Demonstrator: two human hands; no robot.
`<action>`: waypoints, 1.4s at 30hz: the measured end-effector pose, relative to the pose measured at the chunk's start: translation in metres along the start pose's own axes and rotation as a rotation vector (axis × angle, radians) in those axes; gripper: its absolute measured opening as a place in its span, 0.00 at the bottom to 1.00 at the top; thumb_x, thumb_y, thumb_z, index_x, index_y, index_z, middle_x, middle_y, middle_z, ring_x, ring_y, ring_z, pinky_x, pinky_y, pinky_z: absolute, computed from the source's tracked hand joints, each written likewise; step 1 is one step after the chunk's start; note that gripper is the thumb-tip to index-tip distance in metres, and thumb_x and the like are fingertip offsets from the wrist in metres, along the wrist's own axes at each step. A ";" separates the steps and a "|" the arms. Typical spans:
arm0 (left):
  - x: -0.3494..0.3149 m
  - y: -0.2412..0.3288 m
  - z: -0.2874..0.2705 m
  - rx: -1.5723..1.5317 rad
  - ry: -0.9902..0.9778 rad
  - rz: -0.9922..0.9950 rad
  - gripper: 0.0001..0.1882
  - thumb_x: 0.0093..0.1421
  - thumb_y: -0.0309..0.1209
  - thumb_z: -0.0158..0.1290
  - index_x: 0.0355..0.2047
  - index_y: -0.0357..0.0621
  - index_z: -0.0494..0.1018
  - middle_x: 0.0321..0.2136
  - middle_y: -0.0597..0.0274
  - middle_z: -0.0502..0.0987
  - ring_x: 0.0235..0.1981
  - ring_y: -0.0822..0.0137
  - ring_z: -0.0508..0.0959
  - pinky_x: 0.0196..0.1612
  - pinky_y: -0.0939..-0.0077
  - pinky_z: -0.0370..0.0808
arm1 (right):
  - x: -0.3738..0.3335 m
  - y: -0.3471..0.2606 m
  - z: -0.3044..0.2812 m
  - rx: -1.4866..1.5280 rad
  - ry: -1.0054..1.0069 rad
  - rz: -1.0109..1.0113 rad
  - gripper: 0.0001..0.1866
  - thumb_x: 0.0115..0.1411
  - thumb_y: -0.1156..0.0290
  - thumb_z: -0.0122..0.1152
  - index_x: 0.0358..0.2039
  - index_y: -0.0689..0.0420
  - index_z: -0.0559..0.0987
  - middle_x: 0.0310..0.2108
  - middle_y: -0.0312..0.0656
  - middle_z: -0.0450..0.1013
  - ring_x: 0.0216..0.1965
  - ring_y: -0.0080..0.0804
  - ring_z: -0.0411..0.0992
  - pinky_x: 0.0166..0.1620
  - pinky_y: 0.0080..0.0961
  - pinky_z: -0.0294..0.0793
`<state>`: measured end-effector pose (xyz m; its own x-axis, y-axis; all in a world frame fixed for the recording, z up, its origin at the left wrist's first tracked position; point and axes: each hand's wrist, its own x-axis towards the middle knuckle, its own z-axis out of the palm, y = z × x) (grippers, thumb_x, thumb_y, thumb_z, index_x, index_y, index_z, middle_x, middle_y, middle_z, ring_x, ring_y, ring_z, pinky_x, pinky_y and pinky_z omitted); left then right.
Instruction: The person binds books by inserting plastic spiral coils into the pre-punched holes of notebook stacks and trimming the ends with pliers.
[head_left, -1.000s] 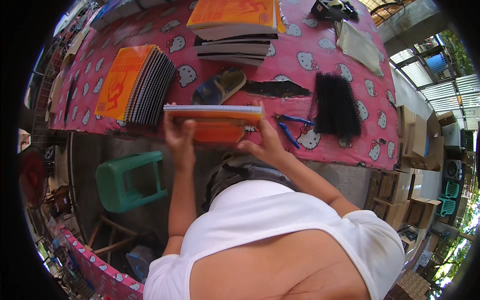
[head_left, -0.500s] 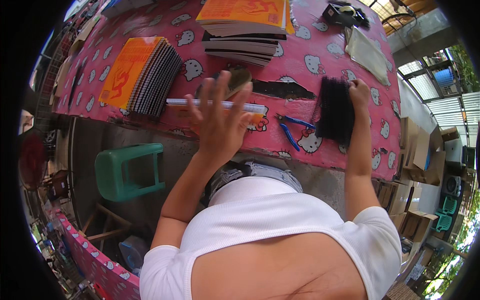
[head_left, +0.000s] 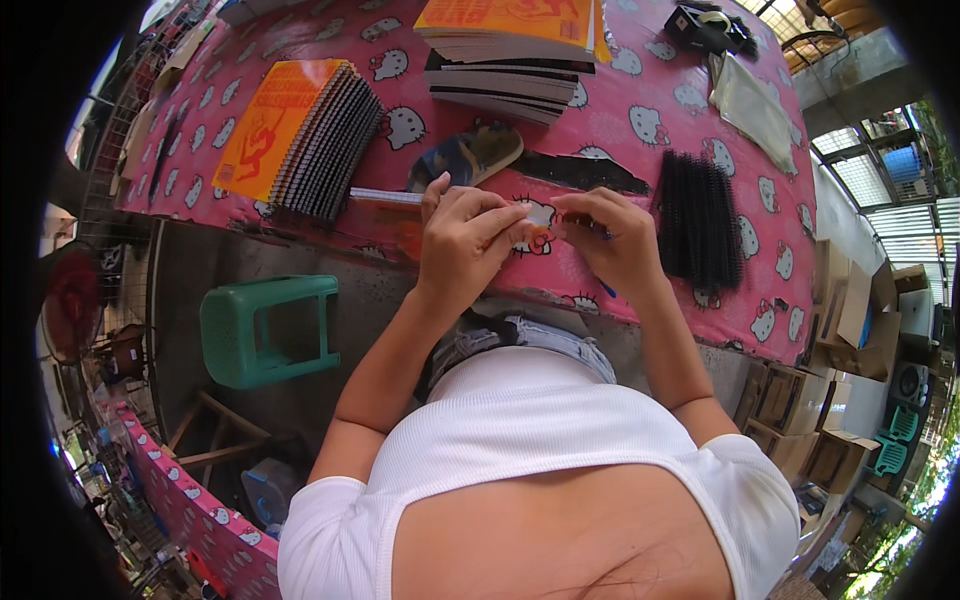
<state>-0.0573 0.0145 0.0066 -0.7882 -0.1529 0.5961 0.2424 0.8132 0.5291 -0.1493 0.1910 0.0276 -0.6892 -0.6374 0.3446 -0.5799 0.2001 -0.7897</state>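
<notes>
My left hand (head_left: pixel 465 240) is closed, thumb and fingertips pinched together over the right part of an orange-covered booklet (head_left: pixel 385 196) at the table's near edge. What lies between those fingertips is too small to make out. Facing it, my right hand (head_left: pixel 612 240) is also pinched; a thin dark bit shows at its fingers, its kind unclear. Under the right hand a blue handle (head_left: pixel 608 289) of the cutting pliers peeks out. Right of that hand lies a pile of black spiral binding coils (head_left: pixel 697 222). A patterned slipper (head_left: pixel 468 155) rests just behind the booklet.
Spiral-bound orange books (head_left: pixel 290 135) are stacked at the left, and a taller book stack (head_left: pixel 510 60) stands farther back. A clear plastic sheet (head_left: pixel 752 115) and a black box (head_left: pixel 700 28) sit at the far right. Below the table's left edge stands a green stool (head_left: pixel 265 330).
My right hand has left the coil pile and come left toward my left hand, covering most of the pliers. The left hand's spread fingers have closed into a pinch. The view has shifted slightly.
</notes>
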 end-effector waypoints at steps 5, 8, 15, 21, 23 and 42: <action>-0.005 -0.001 0.001 -0.033 0.028 0.022 0.08 0.49 0.34 0.63 0.31 0.51 0.82 0.25 0.71 0.76 0.31 0.70 0.74 0.55 0.60 0.59 | 0.008 0.015 -0.003 0.140 -0.098 0.073 0.12 0.45 0.80 0.68 0.32 0.58 0.80 0.27 0.37 0.74 0.27 0.25 0.71 0.31 0.19 0.69; -0.005 -0.001 0.002 -0.046 0.040 0.006 0.08 0.48 0.35 0.63 0.30 0.51 0.82 0.25 0.70 0.76 0.31 0.70 0.74 0.55 0.61 0.59 | 0.006 0.014 0.002 0.293 -0.145 0.126 0.11 0.45 0.80 0.67 0.32 0.59 0.80 0.27 0.36 0.74 0.27 0.24 0.71 0.31 0.19 0.69; -0.002 0.000 0.004 -0.061 0.092 -0.029 0.09 0.47 0.36 0.64 0.28 0.49 0.81 0.23 0.69 0.76 0.29 0.70 0.75 0.54 0.63 0.60 | 0.010 0.012 0.002 0.117 -0.124 0.041 0.11 0.46 0.83 0.65 0.33 0.62 0.78 0.28 0.38 0.74 0.29 0.25 0.72 0.34 0.21 0.71; -0.003 -0.002 0.007 -0.053 0.108 -0.028 0.09 0.47 0.36 0.64 0.28 0.48 0.80 0.23 0.68 0.76 0.29 0.68 0.76 0.54 0.63 0.61 | 0.013 0.004 -0.003 0.105 -0.236 0.088 0.07 0.50 0.81 0.61 0.31 0.61 0.78 0.29 0.43 0.74 0.30 0.31 0.74 0.34 0.24 0.71; -0.004 -0.002 0.007 -0.052 0.107 -0.033 0.10 0.47 0.36 0.64 0.29 0.48 0.80 0.24 0.68 0.77 0.30 0.67 0.76 0.54 0.63 0.61 | 0.014 0.005 -0.006 0.040 -0.270 0.024 0.10 0.51 0.80 0.62 0.35 0.62 0.77 0.30 0.42 0.73 0.31 0.29 0.73 0.35 0.22 0.71; -0.004 -0.009 0.006 0.043 0.108 -0.060 0.11 0.37 0.30 0.66 0.24 0.50 0.78 0.25 0.69 0.76 0.34 0.66 0.74 0.56 0.60 0.59 | 0.011 -0.014 0.010 -0.248 -0.039 -0.084 0.13 0.49 0.76 0.64 0.37 0.58 0.75 0.28 0.43 0.70 0.29 0.41 0.71 0.31 0.31 0.70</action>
<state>-0.0598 0.0115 -0.0038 -0.7344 -0.2594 0.6272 0.1706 0.8238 0.5405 -0.1447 0.1734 0.0373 -0.6200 -0.6863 0.3802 -0.7263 0.3188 -0.6090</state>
